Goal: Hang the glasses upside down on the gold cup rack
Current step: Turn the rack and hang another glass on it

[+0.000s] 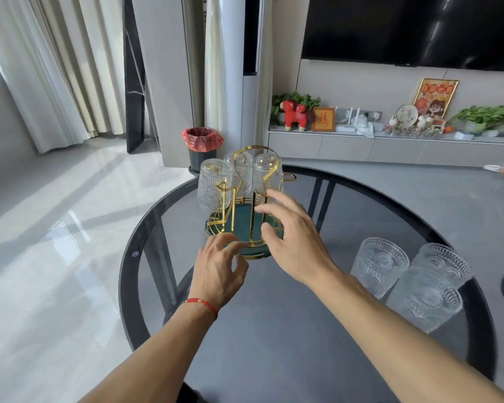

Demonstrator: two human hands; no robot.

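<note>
Both bare forearms stretch forward side by side. The left hand is palm down, fingers loosely curled, with a red string bracelet around its wrist. The right hand reaches a bit farther, higher, fingers spread open and holding nothing.

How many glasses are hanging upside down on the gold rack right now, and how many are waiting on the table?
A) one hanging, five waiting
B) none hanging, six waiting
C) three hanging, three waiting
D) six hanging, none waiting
C: three glasses hang upside down on the gold rack, and three upright glasses stand grouped on the glass table to the right.
</note>
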